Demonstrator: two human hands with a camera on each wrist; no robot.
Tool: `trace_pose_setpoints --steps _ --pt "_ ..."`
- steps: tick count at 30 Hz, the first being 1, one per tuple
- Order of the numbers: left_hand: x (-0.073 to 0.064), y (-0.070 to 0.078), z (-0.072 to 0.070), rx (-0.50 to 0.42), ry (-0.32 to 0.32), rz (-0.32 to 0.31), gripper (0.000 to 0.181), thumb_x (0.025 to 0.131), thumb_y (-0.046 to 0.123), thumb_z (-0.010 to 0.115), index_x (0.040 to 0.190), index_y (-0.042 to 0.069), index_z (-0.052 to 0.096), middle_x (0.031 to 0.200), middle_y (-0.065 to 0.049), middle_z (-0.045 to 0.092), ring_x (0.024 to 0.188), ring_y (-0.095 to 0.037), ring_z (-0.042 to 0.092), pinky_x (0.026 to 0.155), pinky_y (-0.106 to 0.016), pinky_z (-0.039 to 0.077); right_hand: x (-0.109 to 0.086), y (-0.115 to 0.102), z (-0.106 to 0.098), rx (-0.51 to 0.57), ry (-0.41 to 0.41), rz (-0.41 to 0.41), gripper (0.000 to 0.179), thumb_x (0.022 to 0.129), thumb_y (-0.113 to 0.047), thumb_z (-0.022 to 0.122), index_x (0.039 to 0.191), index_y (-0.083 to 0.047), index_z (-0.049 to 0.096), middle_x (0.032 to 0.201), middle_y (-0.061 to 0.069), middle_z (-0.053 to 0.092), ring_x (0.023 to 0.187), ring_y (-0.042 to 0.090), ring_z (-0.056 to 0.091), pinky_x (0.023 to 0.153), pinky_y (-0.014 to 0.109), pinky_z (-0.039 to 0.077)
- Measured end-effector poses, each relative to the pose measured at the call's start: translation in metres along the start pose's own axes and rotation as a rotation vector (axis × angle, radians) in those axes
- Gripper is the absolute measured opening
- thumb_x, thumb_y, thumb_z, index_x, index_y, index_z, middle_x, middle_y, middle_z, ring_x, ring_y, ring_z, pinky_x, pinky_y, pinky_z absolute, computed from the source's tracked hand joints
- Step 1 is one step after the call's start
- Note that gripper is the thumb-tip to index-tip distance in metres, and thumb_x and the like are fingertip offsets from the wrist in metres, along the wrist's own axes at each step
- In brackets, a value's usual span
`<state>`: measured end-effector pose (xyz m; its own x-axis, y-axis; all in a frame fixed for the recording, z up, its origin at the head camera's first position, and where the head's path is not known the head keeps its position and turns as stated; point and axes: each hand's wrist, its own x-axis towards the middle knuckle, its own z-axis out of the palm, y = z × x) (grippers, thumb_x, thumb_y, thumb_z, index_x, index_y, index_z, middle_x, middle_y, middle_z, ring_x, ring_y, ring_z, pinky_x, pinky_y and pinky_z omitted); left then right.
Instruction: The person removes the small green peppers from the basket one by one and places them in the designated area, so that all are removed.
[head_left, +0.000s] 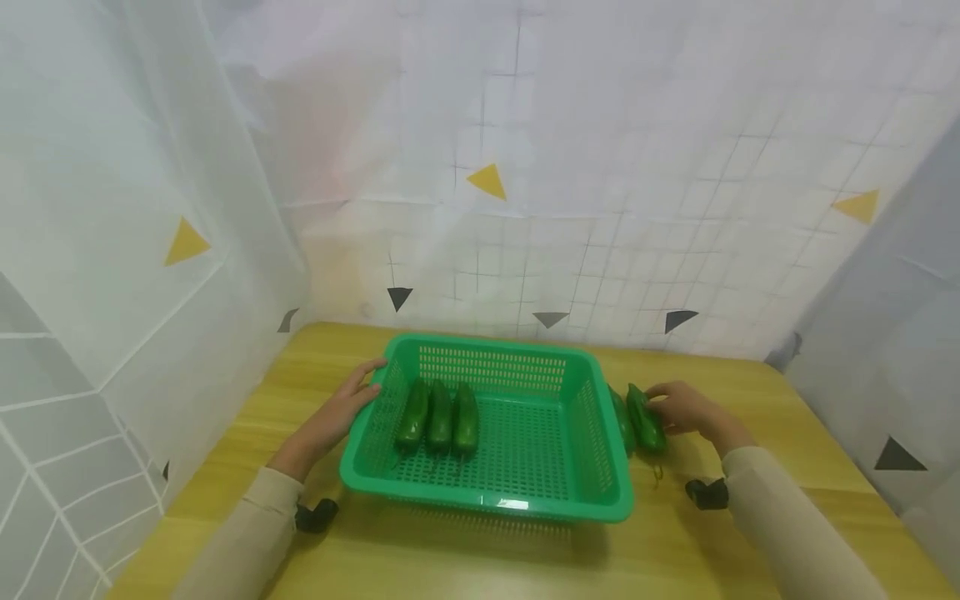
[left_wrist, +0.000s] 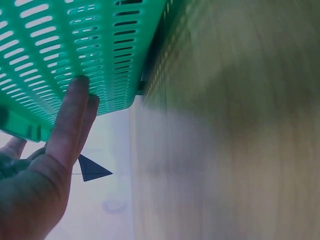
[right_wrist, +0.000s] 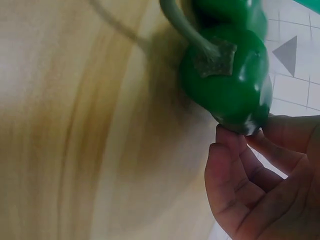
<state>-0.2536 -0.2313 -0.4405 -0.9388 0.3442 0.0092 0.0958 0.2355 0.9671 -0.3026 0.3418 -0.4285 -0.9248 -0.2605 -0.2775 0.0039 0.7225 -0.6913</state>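
A green plastic basket [head_left: 480, 498] with slotted walls stands on the table, three long green peppers [head_left: 438, 421] lying side by side in its left part. My left hand [head_left: 341, 417] is at the basket's left side; in the left wrist view, its extended fingers [left_wrist: 72, 115] touch the slotted outer wall. Right of the basket, my right hand [head_left: 686, 408] pinches the side of another green pepper [head_left: 645, 421], its thumb and fingertips against the glossy skin. That pepper's stem [right_wrist: 185, 30] points away from the hand. One more green pepper [head_left: 621, 421] lies between it and the basket, partly hidden by the rim.
The wooden table [head_left: 450, 562] meets white sheeting [head_left: 600, 275] at the back and left, marked with grid lines and yellow and dark triangles. A small black device [head_left: 317, 517] sits at the left wrist, another black device [head_left: 707, 493] at the right wrist.
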Motion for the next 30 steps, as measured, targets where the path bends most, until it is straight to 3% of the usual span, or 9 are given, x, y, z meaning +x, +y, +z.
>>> trace_pose_setpoints --steps 5,9,12,21,27,30 --pt "-0.003 -0.002 0.002 0.000 0.014 -0.016 0.051 0.112 0.036 0.035 0.160 0.023 0.021 0.144 -0.023 0.044 0.116 -0.034 0.059 0.095 -0.043 0.050 -0.002 0.004 0.009 0.027 -0.009 0.015 0.040 0.103 -0.006 0.049 0.133 0.020 0.048 0.107 0.024 0.065 0.090 0.028 0.068 0.079 0.048 0.059" --pt "-0.003 -0.004 0.002 -0.046 -0.010 -0.012 0.052 0.113 0.033 0.035 0.161 0.021 0.019 0.137 -0.027 0.049 0.111 -0.035 0.062 0.089 -0.043 0.054 -0.001 0.008 0.012 0.022 -0.003 0.034 0.040 0.103 -0.005 0.048 0.134 0.020 0.048 0.113 0.027 0.063 0.091 0.027 0.066 0.080 0.048 0.058" --pt "-0.003 -0.003 0.002 -0.030 -0.021 0.000 0.053 0.113 0.034 0.034 0.161 0.018 0.018 0.138 -0.029 0.048 0.112 -0.035 0.062 0.089 -0.041 0.054 0.000 0.009 0.012 0.020 -0.009 0.028 0.040 0.102 -0.005 0.048 0.133 0.020 0.050 0.112 0.026 0.063 0.090 0.027 0.065 0.080 0.048 0.058" --pt "-0.001 0.001 0.001 -0.013 -0.014 0.003 0.052 0.113 0.036 0.034 0.160 0.021 0.020 0.141 -0.028 0.046 0.113 -0.036 0.060 0.090 -0.041 0.052 -0.004 0.000 0.005 -0.022 0.019 0.017 0.045 0.104 -0.011 0.049 0.135 0.021 0.046 0.115 0.032 0.062 0.097 0.034 0.067 0.081 0.050 0.058" --pt "-0.001 0.002 0.000 -0.012 -0.003 -0.009 0.051 0.113 0.036 0.034 0.160 0.022 0.021 0.140 -0.027 0.047 0.111 -0.034 0.061 0.088 -0.042 0.054 -0.005 -0.004 -0.001 -0.097 0.045 -0.021 0.048 0.105 -0.012 0.051 0.136 0.023 0.042 0.109 0.033 0.066 0.096 0.040 0.068 0.077 0.049 0.058" --pt "-0.001 0.002 0.000 -0.005 -0.006 -0.007 0.052 0.112 0.036 0.035 0.160 0.022 0.020 0.141 -0.027 0.046 0.112 -0.034 0.061 0.089 -0.042 0.053 -0.006 -0.009 -0.008 -0.125 0.051 -0.045 0.048 0.105 -0.013 0.051 0.136 0.023 0.041 0.117 0.040 0.060 0.101 0.046 0.066 0.077 0.049 0.058"
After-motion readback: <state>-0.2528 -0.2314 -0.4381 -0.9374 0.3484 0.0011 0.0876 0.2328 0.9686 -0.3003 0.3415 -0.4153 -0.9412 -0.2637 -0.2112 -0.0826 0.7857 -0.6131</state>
